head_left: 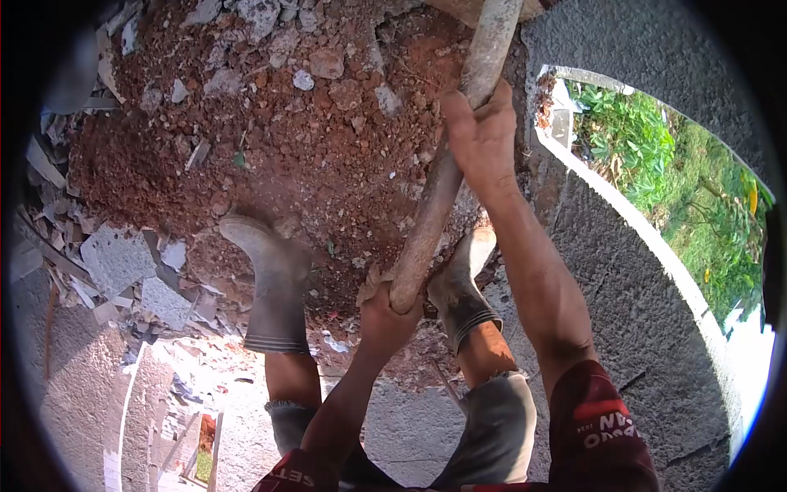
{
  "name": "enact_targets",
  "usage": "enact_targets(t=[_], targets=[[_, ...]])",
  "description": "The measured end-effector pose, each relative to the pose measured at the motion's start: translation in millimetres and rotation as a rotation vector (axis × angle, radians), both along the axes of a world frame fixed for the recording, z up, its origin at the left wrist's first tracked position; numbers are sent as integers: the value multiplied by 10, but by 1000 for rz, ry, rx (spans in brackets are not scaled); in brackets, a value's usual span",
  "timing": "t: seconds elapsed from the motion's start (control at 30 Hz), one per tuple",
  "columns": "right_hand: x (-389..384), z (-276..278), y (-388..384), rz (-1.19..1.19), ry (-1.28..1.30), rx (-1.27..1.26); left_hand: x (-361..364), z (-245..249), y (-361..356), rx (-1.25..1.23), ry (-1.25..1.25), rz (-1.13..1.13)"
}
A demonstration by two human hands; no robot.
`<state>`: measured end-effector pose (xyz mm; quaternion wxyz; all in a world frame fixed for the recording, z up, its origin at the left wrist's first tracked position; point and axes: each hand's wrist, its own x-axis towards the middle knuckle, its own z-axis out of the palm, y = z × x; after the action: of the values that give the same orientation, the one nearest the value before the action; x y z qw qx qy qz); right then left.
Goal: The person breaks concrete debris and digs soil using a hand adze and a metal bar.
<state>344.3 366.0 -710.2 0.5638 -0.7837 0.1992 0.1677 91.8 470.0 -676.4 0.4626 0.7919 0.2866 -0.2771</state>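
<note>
Sleeve lettering: on the right red sleeve point(602, 422) I can make out "AN" and a small "2024"; folds break up the rest, and I read the left sleeve point(287, 476) only in part.
Long handle point(434, 197): round, pale grey-brown, scuffed and dusty.
Handle's place: I see it slanting from the lower centre of the frame to the top edge, above red soil point(328, 139).
Right hand point(482, 148): fingers wrapped round the handle, upper right of centre.
Left hand point(387, 324): curled tight round its lower end, between the boots point(275, 283).
</note>
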Motion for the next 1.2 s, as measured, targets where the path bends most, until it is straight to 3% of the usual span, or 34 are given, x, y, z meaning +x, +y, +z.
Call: enact_targets(t=[0.03,0.1,0.13,0.17,0.23,0.3,0.37,0.43,0.47,0.5,0.53,0.57,0.63,0.67,0.73,0.77,0.8,0.83,0.87,0.9,0.97,1.03,1.07,1.1,1.13,1.2], targets=[[119,-551,-367,36,-88,-27,187,-251,-326,-72,34,51],[314,-1001,-824,69,21,-116,293,-757,-942,-116,108,58],[408,-1521,-1175,215,-15,-308,301,-1014,-1272,-136,110,93],[421,-1512,-1169,220,197,-426,246,-1217,-1537,-154,112,123],[383,-2669,-1864,415,-3,-647,194,-1309,-1816,-201,217,173],[98,-2600,-1917,399,126,-577,146,-1234,-1896,-256,331,210],[69,-2156,-1685,322,281,-423,220,-1129,-1677,-368,339,185],[124,-1681,-1462,219,396,-237,226,-833,-1623,-329,378,63],[68,-1626,-1480,181,535,-280,90,-698,-1677,-306,358,35],[-183,-1898,-1616,255,462,-365,-130,-546,-1790,-306,332,79],[-418,-1940,-1559,474,390,-556,-138,-325,-1765,-484,593,233],[-675,-1907,-1412,466,421,-676,-136,-150,-1705,-660,857,381],[-1317,-2493,-1650,405,227,-405,-297,6,-1340,-479,843,192],[-1319,-2364,-1558,373,206,-396,-340,76,-1165,-458,824,163],[-1461,-2023,-1377,113,304,-105,-445,205,-929,-361,628,32],[-1593,-2244,-1423,85,311,-100,-359,302,-791,-352,638,6],[-1595,-2465,-1389,229,395,-122,-137,403,-639,-417,754,62],[-1638,-2637,-1290,270,490,-305,61,474,-487,-481,860,128],[-1557,-2587,-1084,316,597,-475,178,569,-286,-466,860,114],[-1407,-2200,-822,309,584,-465,313,653,-69,-406,875,20],[-1288,-1370,-455,-290,642,27,471,814,349,-316,829,-150],[-1500,-1074,-61,-402,540,186,204,1000,857,-193,680,-337],[-1786,-1097,221,-493,188,401,188,1251,1112,-85,708,-423],[-1841,-750,588,-506,313,289,191,1543,1383,-21,823,-450],[-1882,-384,960,-514,442,189,2,1874,1688,54,633,-341],[-1886,528,1632,-658,544,589,-149,2533,2219,251,687,-432]])
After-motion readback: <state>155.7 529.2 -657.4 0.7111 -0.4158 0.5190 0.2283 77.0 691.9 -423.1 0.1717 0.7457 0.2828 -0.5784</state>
